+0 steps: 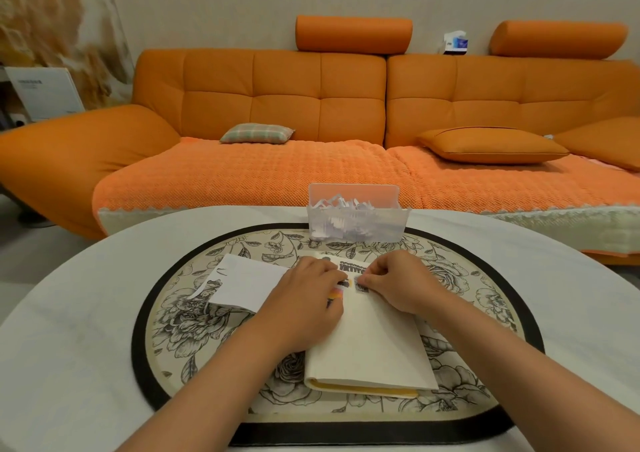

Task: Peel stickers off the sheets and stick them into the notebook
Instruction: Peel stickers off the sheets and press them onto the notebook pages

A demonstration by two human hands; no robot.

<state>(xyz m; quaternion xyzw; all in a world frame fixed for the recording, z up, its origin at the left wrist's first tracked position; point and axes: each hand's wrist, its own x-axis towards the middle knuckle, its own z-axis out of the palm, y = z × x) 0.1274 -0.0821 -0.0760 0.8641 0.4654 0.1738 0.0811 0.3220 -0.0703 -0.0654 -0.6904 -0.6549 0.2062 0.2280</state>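
Observation:
A cream notebook lies open on the floral mat, with several stickers along the top of its page. My left hand rests on the left part of the page, fingers over some colourful stickers. My right hand pinches a small dark sticker against the page with thumb and forefinger. A white sticker sheet lies to the left of the notebook, partly curled at its left edge.
A clear plastic box full of white paper scraps stands at the far side of the oval floral mat. The mat lies on a round white table. An orange sofa fills the background.

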